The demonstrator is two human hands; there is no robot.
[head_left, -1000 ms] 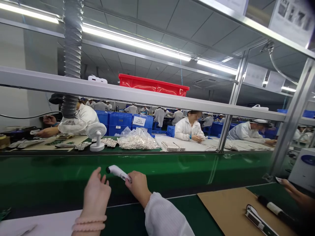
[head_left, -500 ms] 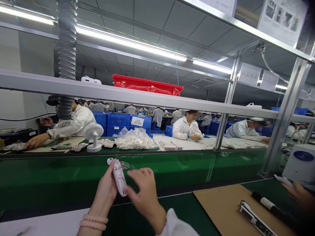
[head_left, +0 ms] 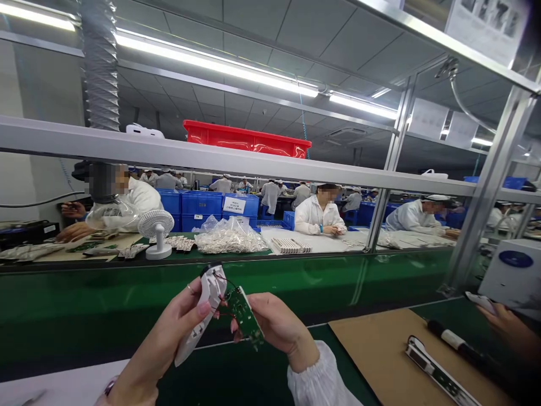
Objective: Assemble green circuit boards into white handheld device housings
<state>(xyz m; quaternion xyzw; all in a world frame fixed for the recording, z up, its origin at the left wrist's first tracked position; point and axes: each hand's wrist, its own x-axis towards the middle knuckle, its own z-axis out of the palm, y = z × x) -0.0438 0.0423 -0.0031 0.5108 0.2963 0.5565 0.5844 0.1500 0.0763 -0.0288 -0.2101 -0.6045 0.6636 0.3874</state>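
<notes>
The left hand (head_left: 158, 338) closes its grip on a white plastic housing shell (head_left: 198, 321), and the right hand (head_left: 274, 326) grips a green circuit board (head_left: 244, 316), apparently linked to the shell by thin wires (head_left: 226, 280). Both are held over a green conveyor belt (head_left: 105, 304).

The shell (head_left: 205, 307) was smooth white plastic with a slight sheen, and the board (head_left: 243, 314) was glossy green, its thin wires plastic-coated. The belt (head_left: 105, 301) was shiny green and reflective. The sheet (head_left: 372, 358) was matt brown cardboard, the sleeve (head_left: 315, 378) soft white cloth. Higher up, the upright (head_left: 490, 192) was bright metal, the crate (head_left: 247, 140) glossy red plastic, and the bag (head_left: 230, 237) thin, crinkled clear plastic.
</notes>
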